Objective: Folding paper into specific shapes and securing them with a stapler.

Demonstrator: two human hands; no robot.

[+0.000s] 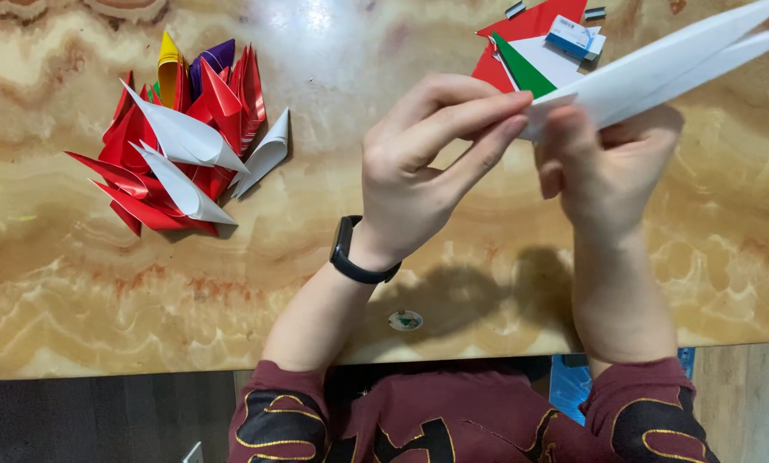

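Note:
A long folded white paper piece (669, 69) points up to the right, held above the table. My left hand (419, 171) pinches its near tip between thumb and fingers. My right hand (603, 167) grips the same paper from below, just right of the left hand. A black wristband (350, 255) sits on my left wrist.
A pile of folded red, white, yellow and purple paper pieces (183, 141) lies at the left of the marble-patterned table (144, 291). Flat red, green and white sheets (530, 60) with a small blue-white box (570, 36) lie at the back. A round sticker (405, 320) sits near the front edge.

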